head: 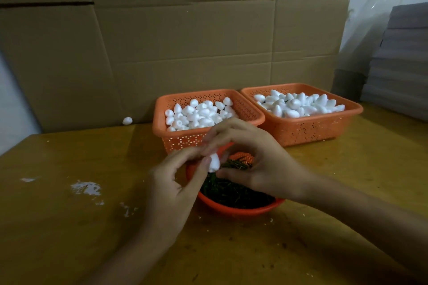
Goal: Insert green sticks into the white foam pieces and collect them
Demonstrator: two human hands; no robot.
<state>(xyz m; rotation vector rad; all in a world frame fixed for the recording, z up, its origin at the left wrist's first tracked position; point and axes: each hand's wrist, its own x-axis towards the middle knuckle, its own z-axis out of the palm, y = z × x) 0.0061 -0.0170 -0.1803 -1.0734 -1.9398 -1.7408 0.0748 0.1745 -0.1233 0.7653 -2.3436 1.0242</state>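
My left hand pinches a white egg-shaped foam piece between thumb and fingers, above a round orange bowl full of dark green sticks. My right hand meets it from the right, fingers curled at the same foam piece; whether it holds a stick is hidden. Behind the hands, two square orange baskets hold several white foam pieces: the left basket and the right basket.
A wooden table carries white foam crumbs at the left. One loose foam piece lies by the cardboard wall at the back. Stacked dark sheets stand at the right.
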